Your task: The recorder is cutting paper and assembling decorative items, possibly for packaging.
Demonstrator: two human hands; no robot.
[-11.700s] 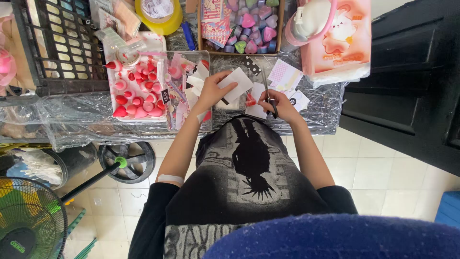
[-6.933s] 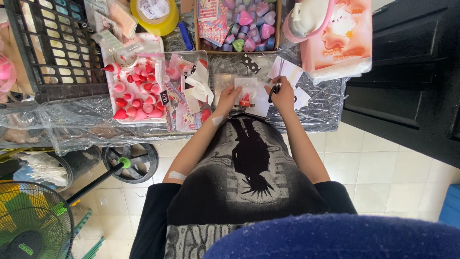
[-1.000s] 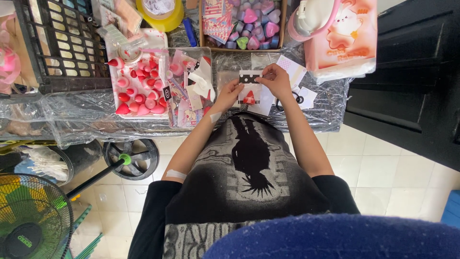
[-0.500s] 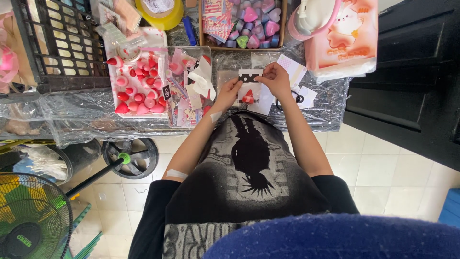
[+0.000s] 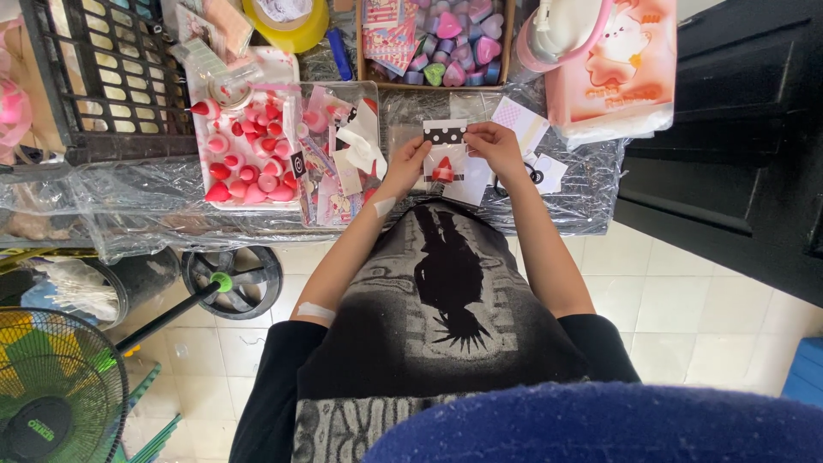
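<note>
We see left hand (image 5: pixel 405 161) and right hand (image 5: pixel 493 146) fingers pinching a small clear bag (image 5: pixel 445 156) with a red piece between them, over the plastic-covered counter (image 5: pixel 591 184)

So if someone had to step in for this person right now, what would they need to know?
Left hand and right hand: both pinch a small clear packet from either side, just above the plastic-covered table. The packet has a black dotted card header at the top and a small red piece inside.
Supplies: a white tray of red and pink pieces lies to the left, loose cards and wrappers beside it, and a box of coloured hearts at the back.
Done: the red piece is in the packet, with the header on top.
Left: whether the header is fastened cannot be told; the tray is full of pieces.
</note>
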